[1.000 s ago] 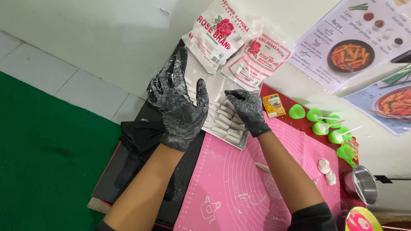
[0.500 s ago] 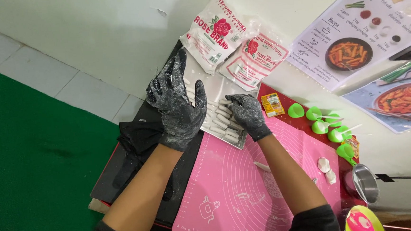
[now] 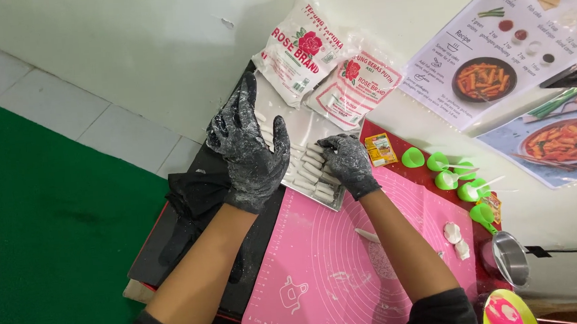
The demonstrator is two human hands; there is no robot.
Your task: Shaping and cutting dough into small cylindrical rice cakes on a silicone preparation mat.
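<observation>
dough sticks (image 3: 312, 167) on tray (image 3: 299, 124) under right hand (image 3: 347, 164) grip curled onto them, left hand (image 3: 248, 151) spread open above

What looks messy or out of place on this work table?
Mostly flour: both black gloves, left hand and right hand, are dusted white. Two dough lumps lie off the pink mat, on the red surface.

- The left hand (image 3: 249, 151) covers part of the metal tray (image 3: 334, 204), so what lies under its palm cannot be told.
- The right hand (image 3: 347, 164) curls over the white dough sticks (image 3: 309, 171); its fingertips are hidden.
- The recipe poster (image 3: 495, 42) is cut off by the top edge.
- The pink and yellow-green object (image 3: 506, 310) is cropped at the bottom edge.
- Both flour bags (image 3: 301, 48) carry print too small to tell.
</observation>
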